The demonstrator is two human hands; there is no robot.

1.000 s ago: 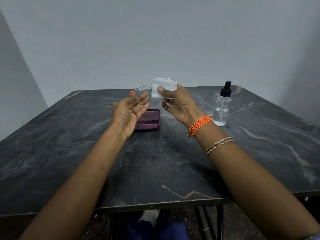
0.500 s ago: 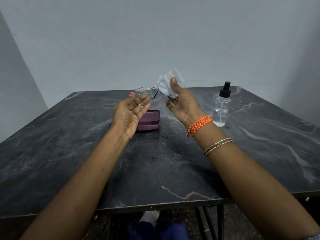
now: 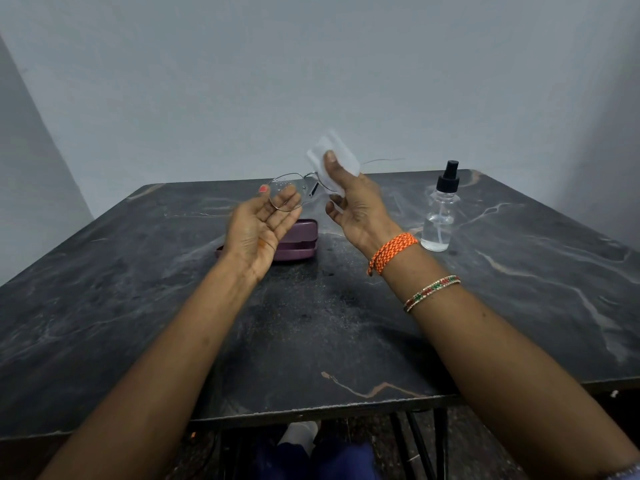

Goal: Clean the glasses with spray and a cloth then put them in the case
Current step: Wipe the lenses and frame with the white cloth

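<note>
Dark marble table [image 3: 346, 334] against grey wall [image 3: 311, 81]; left hand [image 3: 258, 230] loosely pinching glasses [image 3: 287, 195], right hand [image 3: 356, 209] pinching cloth [image 3: 341, 155] over far lens

Both forearms are bare, with no sleeves. The left hand [image 3: 258, 230] has a nail painted coral red. The right hand [image 3: 360, 211] has at its wrist an orange braided thread band [image 3: 393, 252] and, further up the forearm, a thin bangle [image 3: 432, 292] with red, green and gold pattern.
</note>
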